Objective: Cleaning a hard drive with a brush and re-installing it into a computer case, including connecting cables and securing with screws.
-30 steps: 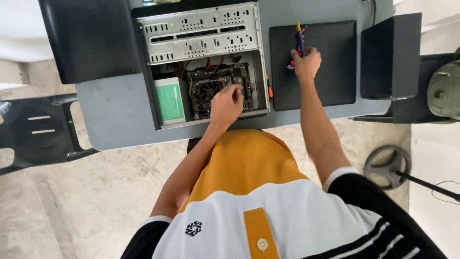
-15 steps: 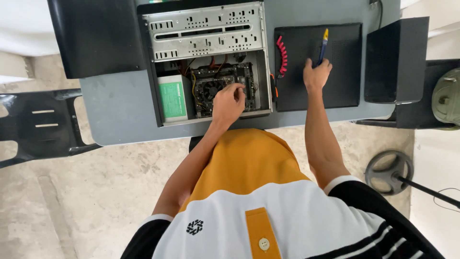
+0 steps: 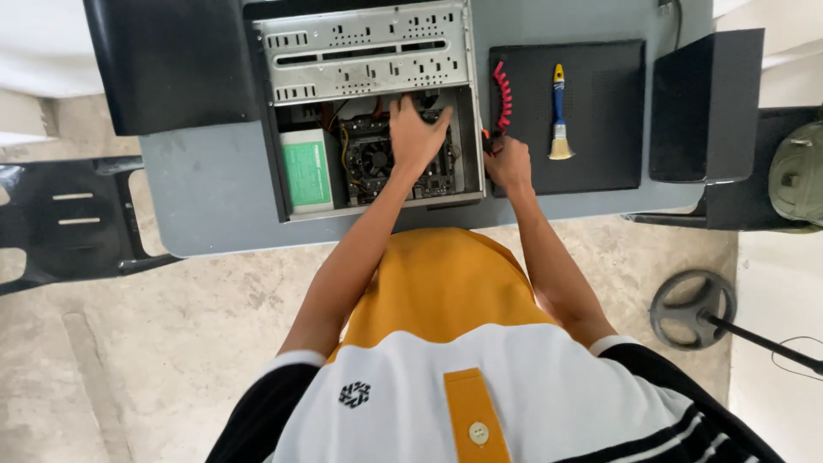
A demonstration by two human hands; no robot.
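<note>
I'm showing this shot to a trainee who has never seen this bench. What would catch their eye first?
The open computer case on the grey table, with the left hand reaching inside over the circuit board. Beside its right wall, the right hand sits by a red coiled cable, and a blue-handled brush lies on the black mat.

open computer case [image 3: 369, 111] crowded inside (drive cage [image 3: 364, 51] overhead), bare mat [image 3: 604, 103] beside brush [image 3: 559, 116]
</note>
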